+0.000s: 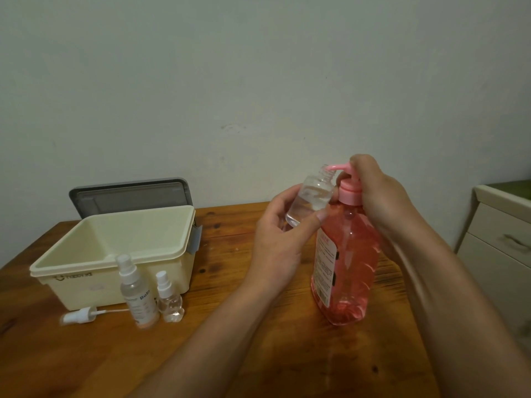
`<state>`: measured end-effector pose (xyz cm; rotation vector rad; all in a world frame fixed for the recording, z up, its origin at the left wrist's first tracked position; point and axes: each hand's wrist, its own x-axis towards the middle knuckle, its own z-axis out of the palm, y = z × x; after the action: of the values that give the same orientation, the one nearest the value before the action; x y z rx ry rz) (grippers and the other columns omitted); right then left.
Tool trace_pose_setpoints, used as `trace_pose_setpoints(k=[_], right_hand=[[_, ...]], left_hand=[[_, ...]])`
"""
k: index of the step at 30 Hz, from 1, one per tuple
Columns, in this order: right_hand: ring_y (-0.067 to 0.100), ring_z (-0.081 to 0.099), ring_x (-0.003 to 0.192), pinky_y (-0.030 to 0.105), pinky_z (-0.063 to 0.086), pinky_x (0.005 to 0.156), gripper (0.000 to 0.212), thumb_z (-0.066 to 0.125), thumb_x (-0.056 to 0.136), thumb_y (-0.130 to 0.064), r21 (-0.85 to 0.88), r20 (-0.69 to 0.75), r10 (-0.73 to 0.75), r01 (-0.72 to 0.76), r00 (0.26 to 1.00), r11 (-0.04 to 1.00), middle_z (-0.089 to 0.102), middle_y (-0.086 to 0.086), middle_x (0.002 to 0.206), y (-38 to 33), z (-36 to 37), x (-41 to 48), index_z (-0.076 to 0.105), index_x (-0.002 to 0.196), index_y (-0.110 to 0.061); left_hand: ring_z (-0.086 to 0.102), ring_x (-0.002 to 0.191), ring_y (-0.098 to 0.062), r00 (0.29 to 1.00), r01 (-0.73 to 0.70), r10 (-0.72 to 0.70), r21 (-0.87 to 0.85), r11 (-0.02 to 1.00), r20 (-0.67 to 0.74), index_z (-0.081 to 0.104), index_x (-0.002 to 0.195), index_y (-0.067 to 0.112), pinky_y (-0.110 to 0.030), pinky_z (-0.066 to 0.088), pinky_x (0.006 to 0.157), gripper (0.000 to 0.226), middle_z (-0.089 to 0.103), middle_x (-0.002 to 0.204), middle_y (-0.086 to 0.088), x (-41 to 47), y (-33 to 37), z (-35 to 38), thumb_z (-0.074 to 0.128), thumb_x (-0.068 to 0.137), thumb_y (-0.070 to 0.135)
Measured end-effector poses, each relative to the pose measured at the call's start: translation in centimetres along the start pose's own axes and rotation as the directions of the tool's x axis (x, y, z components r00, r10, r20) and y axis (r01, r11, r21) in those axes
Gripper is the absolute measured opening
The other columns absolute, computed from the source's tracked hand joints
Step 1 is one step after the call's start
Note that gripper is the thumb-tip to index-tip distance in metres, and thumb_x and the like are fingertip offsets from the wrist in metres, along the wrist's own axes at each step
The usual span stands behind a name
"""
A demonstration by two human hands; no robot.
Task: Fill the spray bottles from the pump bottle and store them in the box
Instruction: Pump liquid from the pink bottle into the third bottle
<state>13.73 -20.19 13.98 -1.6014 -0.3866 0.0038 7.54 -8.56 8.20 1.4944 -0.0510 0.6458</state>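
A tall pink pump bottle (347,254) stands on the wooden table right of centre. My right hand (373,193) rests on its pink pump head, fingers curled round it. My left hand (280,239) holds a small clear bottle (311,196) with no cap, tilted, its open neck right under the pump's spout. Some clear liquid sits in it. Its white spray cap (82,313) with a thin tube lies on the table in front of the box. Two capped spray bottles, a taller one (136,291) and a short one (169,298), stand upright beside the cream box (115,254).
The cream box is open with nothing in it; its grey lid (129,196) leans against the wall behind it. A cream cabinet with drawers (500,242) stands to the right of the table. The table's right edge runs close to the pump bottle.
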Motion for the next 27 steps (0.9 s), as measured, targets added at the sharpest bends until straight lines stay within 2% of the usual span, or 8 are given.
trace_pose_setpoints(k=[3,6,11,16,19,21,24,27], right_hand=[[0.02,0.051,0.054,0.034,0.041,0.058,0.032,0.038,0.095,-0.034,0.011,0.009,0.011,-0.011,1.0,1.0,0.065,0.003,0.06,0.06,0.12,0.1,0.059,0.083,-0.012],[0.017,0.052,0.052,0.033,0.041,0.057,0.034,0.04,0.095,-0.038,0.017,0.017,0.01,-0.01,1.0,1.0,0.068,0.006,0.07,0.17,0.14,0.05,0.06,0.082,-0.014],[0.013,0.053,0.047,0.034,0.042,0.06,0.045,0.039,0.096,-0.044,0.013,0.011,-0.003,0.003,1.0,1.0,0.066,0.001,0.062,0.05,0.06,-0.08,0.067,0.07,-0.02],[0.013,0.051,0.046,0.03,0.042,0.054,0.037,0.037,0.097,-0.039,-0.007,0.011,-0.008,0.008,1.0,1.0,0.062,-0.003,0.052,0.07,-0.04,-0.01,0.058,0.079,-0.015],[0.022,0.055,0.059,0.037,0.043,0.062,0.033,0.038,0.095,-0.035,0.015,0.026,0.002,-0.002,1.0,1.0,0.068,0.006,0.067,0.28,0.02,0.18,0.059,0.087,-0.012],[0.022,0.054,0.06,0.038,0.043,0.062,0.033,0.039,0.094,-0.035,0.037,0.036,0.005,-0.006,0.999,0.999,0.068,0.01,0.073,0.35,0.04,0.14,0.061,0.089,-0.012],[0.02,0.056,0.056,0.036,0.044,0.06,0.038,0.04,0.095,-0.042,0.031,0.031,-0.008,0.007,0.999,0.999,0.068,0.006,0.068,0.36,-0.04,0.09,0.062,0.079,-0.015],[0.019,0.059,0.059,0.038,0.047,0.065,0.041,0.04,0.094,-0.049,0.02,0.025,-0.007,0.007,1.0,1.0,0.069,0.001,0.065,0.38,-0.09,0.03,0.063,0.076,-0.02]], left_hand=[[0.065,0.095,0.007,1.0,0.0,0.0,0.0,1.0,-0.005,0.06,0.124,0.02,-0.01,0.051,0.073,0.047,0.069,0.11,0.009,-0.04,0.0,-0.07,0.075,0.08,0.016],[0.065,0.098,0.005,1.0,0.009,-0.009,0.003,1.0,-0.005,0.059,0.125,0.02,-0.01,0.051,0.074,0.048,0.069,0.112,0.008,-0.07,-0.07,-0.1,0.075,0.08,0.017],[0.065,0.1,0.002,1.0,0.009,-0.009,-0.012,1.0,-0.006,0.059,0.127,0.017,-0.013,0.052,0.076,0.049,0.069,0.114,0.006,-0.06,-0.14,-0.02,0.074,0.081,0.015],[0.066,0.101,0.0,1.0,0.008,-0.008,-0.024,1.0,-0.008,0.058,0.127,0.016,-0.015,0.053,0.078,0.049,0.069,0.115,0.005,-0.07,-0.12,0.09,0.074,0.081,0.014],[0.065,0.1,0.001,1.0,0.006,-0.006,-0.021,1.0,-0.013,0.059,0.126,0.017,-0.014,0.053,0.077,0.048,0.069,0.114,0.006,-0.05,-0.1,0.05,0.075,0.08,0.015],[0.066,0.099,0.002,1.0,0.001,-0.002,-0.021,1.0,-0.014,0.06,0.124,0.018,-0.015,0.053,0.078,0.047,0.07,0.114,0.007,-0.04,-0.17,-0.02,0.075,0.08,0.015],[0.065,0.1,0.002,1.0,0.003,-0.003,-0.024,1.0,-0.014,0.06,0.125,0.017,-0.014,0.052,0.078,0.048,0.069,0.114,0.007,-0.09,-0.17,-0.07,0.075,0.08,0.015],[0.066,0.103,-0.003,1.0,0.008,-0.008,-0.027,1.0,-0.009,0.059,0.127,0.017,-0.018,0.055,0.081,0.049,0.07,0.116,0.004,-0.06,-0.25,0.0,0.075,0.08,0.015]])
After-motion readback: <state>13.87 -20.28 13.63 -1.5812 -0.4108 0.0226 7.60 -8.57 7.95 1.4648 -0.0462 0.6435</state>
